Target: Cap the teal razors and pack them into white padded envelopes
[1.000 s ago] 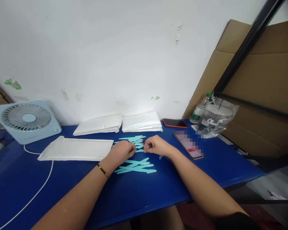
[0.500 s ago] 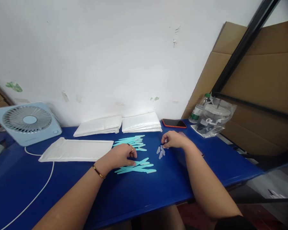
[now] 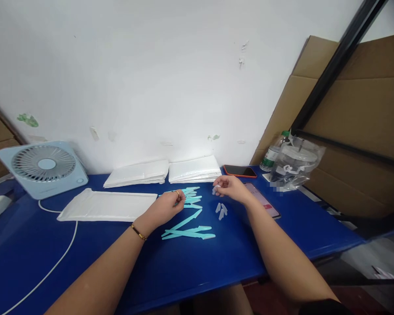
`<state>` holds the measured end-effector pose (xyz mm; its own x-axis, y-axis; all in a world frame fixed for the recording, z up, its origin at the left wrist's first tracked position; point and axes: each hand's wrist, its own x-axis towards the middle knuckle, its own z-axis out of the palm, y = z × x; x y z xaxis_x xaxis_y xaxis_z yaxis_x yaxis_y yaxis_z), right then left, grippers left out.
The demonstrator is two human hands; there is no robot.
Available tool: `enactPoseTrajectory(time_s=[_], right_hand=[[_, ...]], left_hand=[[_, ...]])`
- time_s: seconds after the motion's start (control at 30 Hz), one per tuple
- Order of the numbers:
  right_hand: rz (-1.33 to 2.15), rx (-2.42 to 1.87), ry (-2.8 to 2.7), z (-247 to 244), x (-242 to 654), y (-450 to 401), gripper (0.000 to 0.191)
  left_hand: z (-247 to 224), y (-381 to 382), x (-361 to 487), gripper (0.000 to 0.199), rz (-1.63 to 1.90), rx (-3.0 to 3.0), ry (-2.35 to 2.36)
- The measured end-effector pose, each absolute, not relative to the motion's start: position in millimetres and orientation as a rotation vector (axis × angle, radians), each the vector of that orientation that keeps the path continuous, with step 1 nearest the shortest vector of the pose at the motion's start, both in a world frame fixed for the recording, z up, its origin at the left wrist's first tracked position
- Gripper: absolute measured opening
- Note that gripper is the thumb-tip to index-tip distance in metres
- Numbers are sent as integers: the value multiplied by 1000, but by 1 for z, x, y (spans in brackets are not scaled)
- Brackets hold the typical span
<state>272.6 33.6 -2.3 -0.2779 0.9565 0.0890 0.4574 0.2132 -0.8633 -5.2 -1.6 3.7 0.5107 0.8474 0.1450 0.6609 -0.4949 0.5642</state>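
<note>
My left hand [image 3: 168,205] is closed over the upper pile of turquoise sticks [image 3: 193,199]; its fingertips are pinched, and what they hold is too small to make out. Nearer to me, a few more turquoise sticks [image 3: 188,233] lie crossed on the blue table [image 3: 197,271]. Raised a little above the table, my right hand [image 3: 229,187] pinches small clear caps [image 3: 216,189]. Just below it, several loose clear caps [image 3: 221,211] lie on the table.
White padded envelopes [image 3: 138,173] are stacked along the wall, with a single one [image 3: 108,205] at left. A fan [image 3: 46,168] stands far left. Two phones [image 3: 239,171], a bottle [image 3: 271,155] and a bagged cup [image 3: 295,162] are at right.
My left hand has moved up from the nearer sticks to the farther pile, and fewer sticks lie in the nearer group. My right hand has lifted away from the loose caps, with caps in its fingers.
</note>
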Motion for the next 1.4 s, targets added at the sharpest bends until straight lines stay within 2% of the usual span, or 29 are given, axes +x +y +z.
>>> enactPoseTrajectory(time_s=[0.13, 0.57, 0.73, 0.9, 1.1, 1.23, 1.4], right_hand=[[1282, -1078, -1498, 0, 255, 29, 30], [1345, -1001, -1480, -6, 221, 20, 36], [1230, -1121, -1703, -5, 223, 19, 36], [844, -1232, -2236, 11, 264, 20, 20], [767, -1334, -2549, 12, 276, 22, 14], [807, -1366, -2525, 7, 267, 23, 12], [877, -1283, -2452, 6, 255, 18, 10]], left_hand=[[1, 1, -6, 17, 664, 2130, 1182], [4, 1, -2, 16, 696, 2100, 1165], [1, 1, -1, 16, 650, 2181, 1195], [-3, 5, -6, 16, 572, 2440, 1464], [2, -11, 4, 22, 399, 2494, 1349], [0, -16, 13, 10, 241, 2553, 1300], [-1, -11, 15, 16, 213, 2683, 1344]])
